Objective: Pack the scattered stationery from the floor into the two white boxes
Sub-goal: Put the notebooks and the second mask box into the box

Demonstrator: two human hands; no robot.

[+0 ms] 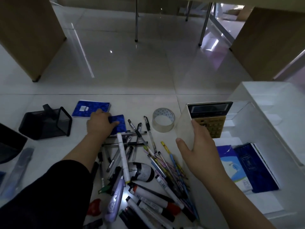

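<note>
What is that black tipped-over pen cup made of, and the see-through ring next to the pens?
The black pen cup looks like metal wire mesh, matte: its walls show a fine grid. The ring looks like a roll of clear plastic tape, glossy, with a printed core that is probably cardboard.

Two small notebooks (118, 123) beside the black mesh pen holder (46, 123) have deep blue covers with a mottled, glittery pattern; the farther one (91, 109) carries small white labels. Right of them, the tape roll (163, 120) is translucent beige with blue dots inside. The calculator (212, 119) is gold with a black display panel. The boxes (270, 103) are white, the floor (132, 71) glossy off-white tile. Nearer, markers (149, 198) are white with red and black caps.
</note>
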